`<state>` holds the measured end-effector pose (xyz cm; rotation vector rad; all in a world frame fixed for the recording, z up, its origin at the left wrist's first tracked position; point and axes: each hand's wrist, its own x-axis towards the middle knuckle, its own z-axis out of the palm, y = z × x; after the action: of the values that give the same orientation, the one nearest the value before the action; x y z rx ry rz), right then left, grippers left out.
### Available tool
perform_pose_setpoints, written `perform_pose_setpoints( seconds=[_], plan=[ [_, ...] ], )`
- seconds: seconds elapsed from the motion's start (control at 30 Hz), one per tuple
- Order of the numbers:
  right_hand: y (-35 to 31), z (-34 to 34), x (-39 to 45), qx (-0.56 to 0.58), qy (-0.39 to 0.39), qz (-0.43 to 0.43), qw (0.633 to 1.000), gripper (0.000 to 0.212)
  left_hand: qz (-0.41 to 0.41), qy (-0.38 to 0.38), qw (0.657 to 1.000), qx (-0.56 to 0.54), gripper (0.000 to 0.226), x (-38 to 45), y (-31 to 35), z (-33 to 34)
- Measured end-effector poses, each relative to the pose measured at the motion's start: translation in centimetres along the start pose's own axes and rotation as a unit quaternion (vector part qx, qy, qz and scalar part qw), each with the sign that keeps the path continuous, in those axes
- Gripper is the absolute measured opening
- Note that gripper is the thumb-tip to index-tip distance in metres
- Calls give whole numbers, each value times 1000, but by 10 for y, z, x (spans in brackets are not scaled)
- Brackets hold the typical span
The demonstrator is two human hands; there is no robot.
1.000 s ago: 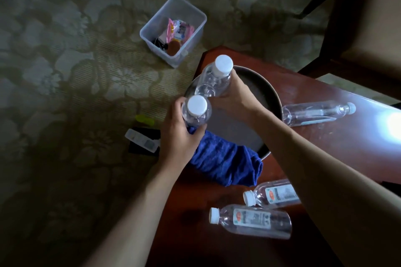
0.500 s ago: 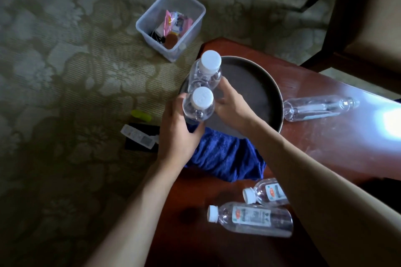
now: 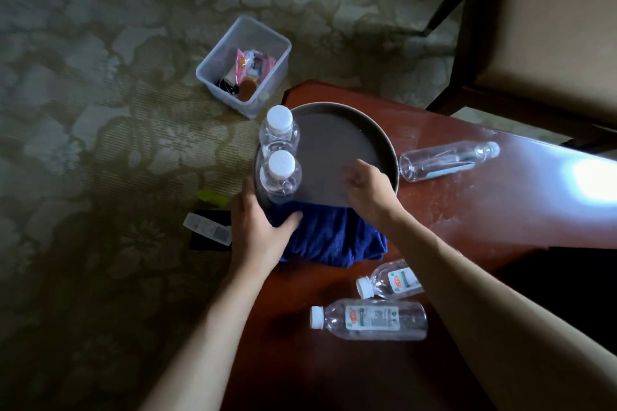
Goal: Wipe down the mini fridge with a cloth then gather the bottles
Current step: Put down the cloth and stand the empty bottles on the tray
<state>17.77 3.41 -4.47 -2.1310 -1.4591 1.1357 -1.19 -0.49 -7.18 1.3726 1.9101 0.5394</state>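
Two capped bottles upright on round tray (image 3: 384,140), left edge: far bottle (image 3: 278,135), near bottle (image 3: 280,176), touching each other. Left hand (image 3: 257,233) just below near bottle, fingers relaxed and spread, thumb resting on blue cloth (image 3: 334,237); holds nothing. Right hand (image 3: 367,190) over tray's near side, fingers loosely curled, empty, apart from both bottles. Cloth bunched at tray's near rim. Three bottles lying on wooden table (image 3: 467,210): labelled bottle (image 3: 370,318), half-hidden bottle (image 3: 390,282) by right forearm, long bottle (image 3: 447,160) right of tray.

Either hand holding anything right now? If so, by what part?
Nothing is held. The left hand lies open against the blue cloth; the right hand hovers loosely curled over the round dark tray.
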Motion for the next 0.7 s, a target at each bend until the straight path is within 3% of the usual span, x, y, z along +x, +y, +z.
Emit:
perform_pose_setpoints(
  seconds=[0.1, 0.2, 0.3, 0.37, 0.47, 0.57, 0.7],
  plan=[
    [22, -17, -22, -42, 39, 27, 998, 18, -58, 61, 995, -56, 91, -25, 10, -4],
    [48, -37, -54, -107, 110, 83, 985, 23, -185, 123, 962, -160, 72, -49, 17, -3],
    [78, -54, -87, -189, 128, 85, 970, 26, -276, 137, 939, -153, 60, -73, 12, 6],
    [98, -62, -106, -237, 35, 69, 968, 40, -253, 81, 957, -117, 57, -97, 16, 13],
    [119, -65, -120, -359, -89, 18, 929, 64, -149, -41, 987, 36, 54, -141, 24, 32],
    [132, -59, -125, -435, -81, -37, 896, 65, -68, -83, 981, 164, 47, -174, 39, 51],
    [137, -54, -124, -469, -61, -67, 878, 46, -121, -157, 959, 203, 76, -193, 45, 76]
  ],
)
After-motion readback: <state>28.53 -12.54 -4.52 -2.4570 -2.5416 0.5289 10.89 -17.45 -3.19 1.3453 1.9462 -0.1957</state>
